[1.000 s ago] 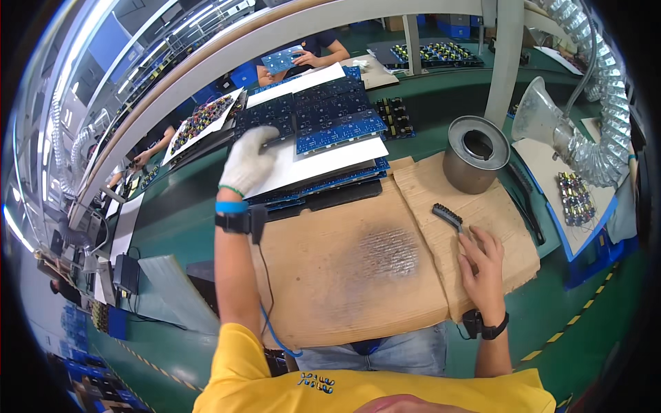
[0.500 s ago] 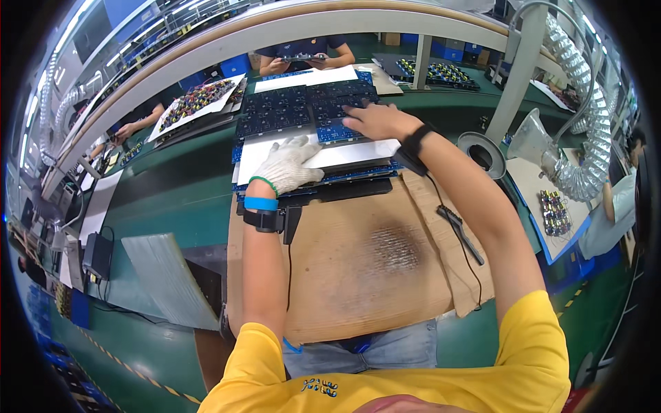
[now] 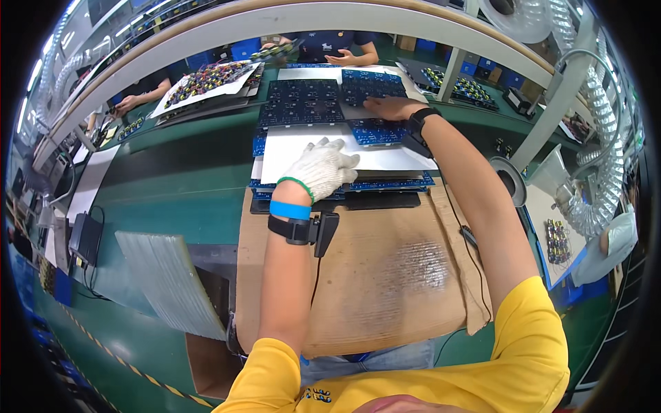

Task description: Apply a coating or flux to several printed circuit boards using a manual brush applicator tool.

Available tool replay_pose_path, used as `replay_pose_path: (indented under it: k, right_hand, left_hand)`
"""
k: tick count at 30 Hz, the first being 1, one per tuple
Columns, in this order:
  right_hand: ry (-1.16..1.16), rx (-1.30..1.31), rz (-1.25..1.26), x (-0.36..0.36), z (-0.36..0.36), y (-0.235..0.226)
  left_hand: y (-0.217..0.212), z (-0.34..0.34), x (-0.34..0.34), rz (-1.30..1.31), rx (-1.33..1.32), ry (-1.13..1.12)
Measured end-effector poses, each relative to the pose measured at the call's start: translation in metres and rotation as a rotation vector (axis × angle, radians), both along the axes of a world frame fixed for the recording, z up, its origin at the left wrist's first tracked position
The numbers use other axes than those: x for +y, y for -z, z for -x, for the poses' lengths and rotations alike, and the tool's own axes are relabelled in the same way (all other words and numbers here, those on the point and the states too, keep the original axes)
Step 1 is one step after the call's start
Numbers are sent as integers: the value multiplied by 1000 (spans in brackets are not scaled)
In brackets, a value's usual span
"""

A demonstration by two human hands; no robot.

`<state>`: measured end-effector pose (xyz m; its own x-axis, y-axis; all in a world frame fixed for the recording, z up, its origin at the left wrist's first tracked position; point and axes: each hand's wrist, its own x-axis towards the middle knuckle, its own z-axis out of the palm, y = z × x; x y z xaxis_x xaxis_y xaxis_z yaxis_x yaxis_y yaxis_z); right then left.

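Observation:
My left hand (image 3: 322, 168), in a white knitted glove with a green cuff, rests spread on the front of a white sheet (image 3: 279, 146). The sheet lies on a stack of blue circuit boards (image 3: 392, 184). On the sheet, dark blue circuit boards (image 3: 303, 103) stand in rows. My bare right hand (image 3: 394, 108) reaches over the right-hand boards, its fingers stretched leftward and holding nothing that I can see. Just in front of it lies a slightly turned circuit board (image 3: 377, 132); behind it is another board (image 3: 374, 82). The right fingertips' underside is hidden.
Brown cardboard (image 3: 358, 275) covers the near bench. A pale ribbed panel (image 3: 162, 275) stands at left. Across the bench a person (image 3: 337, 51) holds a board. Trays of parts (image 3: 206, 86) lie far left. A clear duct hose (image 3: 585, 213) and metal ring (image 3: 508, 180) are at right.
The view has shifted, moving the scene rightward. A gap shows between the right-hand boards near my right hand. The person opposite has moved a board to the left.

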<state>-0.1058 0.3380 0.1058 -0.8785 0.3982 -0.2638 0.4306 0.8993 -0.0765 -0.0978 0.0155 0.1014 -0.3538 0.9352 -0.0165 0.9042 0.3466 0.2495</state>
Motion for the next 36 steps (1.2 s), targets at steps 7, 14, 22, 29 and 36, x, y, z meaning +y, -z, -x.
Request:
replay_pose_path:
  k: [7, 14, 22, 29, 36]
  right_hand:
    - [3, 183, -86, -4, -9, -4]
    - [-460, 151, 97, -86, -55, -39]
    - [-425, 147, 95, -165, 9, -3]
    - [-238, 53, 134, -157, 64, 15]
    - [-304, 221, 162, -133, 88, 6]
  left_hand:
    - [7, 3, -6, -97, 38, 37]
    - [18, 17, -10, -176, 100, 76]
    - [17, 24, -15, -2, 165, -72]
    - [28, 29, -16, -77, 120, -60]
    - [18, 25, -23, -29, 75, 11]
